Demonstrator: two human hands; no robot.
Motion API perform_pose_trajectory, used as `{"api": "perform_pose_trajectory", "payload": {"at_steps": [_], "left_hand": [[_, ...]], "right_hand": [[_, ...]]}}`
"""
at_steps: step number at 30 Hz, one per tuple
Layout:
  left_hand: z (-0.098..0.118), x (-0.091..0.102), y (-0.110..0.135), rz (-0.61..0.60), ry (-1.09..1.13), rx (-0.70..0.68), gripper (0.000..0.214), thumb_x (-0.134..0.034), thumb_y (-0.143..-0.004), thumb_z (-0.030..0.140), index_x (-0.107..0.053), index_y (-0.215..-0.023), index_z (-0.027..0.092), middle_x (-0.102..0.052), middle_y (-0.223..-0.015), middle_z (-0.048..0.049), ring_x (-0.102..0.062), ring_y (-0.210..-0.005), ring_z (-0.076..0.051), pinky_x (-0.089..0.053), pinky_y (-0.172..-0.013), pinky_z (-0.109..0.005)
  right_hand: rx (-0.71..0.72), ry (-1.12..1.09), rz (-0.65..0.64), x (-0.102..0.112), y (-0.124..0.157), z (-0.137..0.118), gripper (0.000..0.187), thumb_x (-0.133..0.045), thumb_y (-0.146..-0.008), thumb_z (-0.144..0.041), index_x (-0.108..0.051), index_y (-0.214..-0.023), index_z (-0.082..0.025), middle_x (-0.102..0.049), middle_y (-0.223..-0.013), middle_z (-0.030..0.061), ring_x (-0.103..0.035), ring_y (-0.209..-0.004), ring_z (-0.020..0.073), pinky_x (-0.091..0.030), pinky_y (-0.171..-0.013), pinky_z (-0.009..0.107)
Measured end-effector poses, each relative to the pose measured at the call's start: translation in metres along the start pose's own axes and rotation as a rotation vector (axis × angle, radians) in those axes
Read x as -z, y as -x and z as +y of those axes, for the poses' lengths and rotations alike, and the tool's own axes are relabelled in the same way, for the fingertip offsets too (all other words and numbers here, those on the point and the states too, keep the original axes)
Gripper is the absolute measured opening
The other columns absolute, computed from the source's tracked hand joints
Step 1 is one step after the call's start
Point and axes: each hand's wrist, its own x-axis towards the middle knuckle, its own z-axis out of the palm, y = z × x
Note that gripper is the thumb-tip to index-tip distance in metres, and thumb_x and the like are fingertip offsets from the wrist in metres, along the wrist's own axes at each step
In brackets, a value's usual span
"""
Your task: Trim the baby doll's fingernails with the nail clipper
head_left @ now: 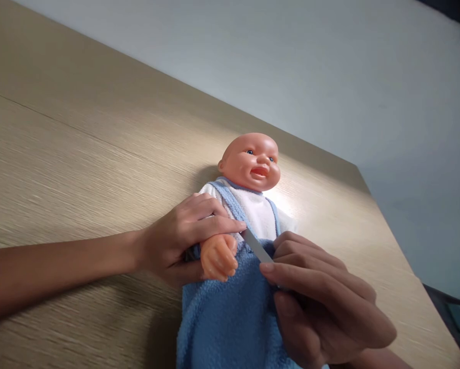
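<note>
A baby doll (230, 307) with a bald head lies on its back, dressed in a white top and blue fuzzy overalls. My left hand (187, 228) is wrapped round the doll's arm, so that the doll's small plastic hand (219, 257) sticks out between thumb and fingers. Between the fingers of my right hand (325, 297) is a narrow, flat, pale grey strip (257, 247). Its far end reaches the index fingertip of my left hand, above the overalls' bib. The other end is hidden in my right hand, and its exact kind does not show.
The wood-grain table (79, 169) carries the doll, with a thin seam running across its left part. Beyond its far and right edges is a plain grey surface (310, 66). Something dark (451, 312) shows past the edge at the lower right.
</note>
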Motion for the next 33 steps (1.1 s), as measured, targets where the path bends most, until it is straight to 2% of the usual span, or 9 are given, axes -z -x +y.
{"api": "perform_pose_trajectory", "payload": {"at_steps": [5, 17, 23, 33], "left_hand": [[0.0007, -0.0001, -0.0007, 0.008, 0.019, 0.007, 0.054, -0.08, -0.108, 0.046, -0.068, -0.154, 0.023, -0.08, -0.115, -0.0099, -0.076, -0.104, -0.026, -0.065, -0.101, -0.044], [0.0025, 0.0012, -0.0021, 0.007, 0.005, 0.026, 0.051, -0.088, -0.103, 0.042, -0.071, -0.147, 0.023, -0.08, -0.115, -0.009, -0.077, -0.104, -0.024, -0.066, -0.1, -0.041], [0.0033, 0.0017, -0.0027, 0.009, 0.008, 0.033, 0.043, -0.085, -0.105, 0.04, -0.073, -0.142, 0.022, -0.08, -0.115, -0.0098, -0.077, -0.104, -0.024, -0.065, -0.101, -0.041], [0.0022, 0.0001, -0.0023, 0.01, 0.018, 0.037, 0.045, -0.087, -0.104, 0.044, -0.074, -0.141, 0.022, -0.079, -0.115, -0.0097, -0.077, -0.105, -0.024, -0.066, -0.101, -0.04]], "right_hand": [[0.0, 0.002, -0.005, 0.001, -0.0004, -0.0006, 0.024, -0.063, -0.094, -0.005, -0.075, -0.108, -0.02, -0.059, -0.068, -0.0042, -0.05, -0.05, 0.0134, -0.044, -0.052, 0.031], [0.009, -0.016, -0.011, 0.0017, 0.0014, 0.0011, 0.03, -0.062, -0.091, -0.003, -0.076, -0.112, -0.02, -0.061, -0.069, -0.0035, -0.052, -0.05, 0.0144, -0.046, -0.053, 0.031], [0.021, 0.002, -0.003, 0.0009, 0.0, 0.0009, 0.023, -0.064, -0.094, -0.005, -0.074, -0.109, -0.019, -0.06, -0.069, -0.004, -0.051, -0.05, 0.013, -0.045, -0.052, 0.031], [0.028, -0.007, -0.009, 0.0027, -0.0018, 0.0004, 0.017, -0.066, -0.101, -0.007, -0.073, -0.11, -0.019, -0.061, -0.069, -0.0041, -0.052, -0.049, 0.0121, -0.045, -0.052, 0.031]]}}
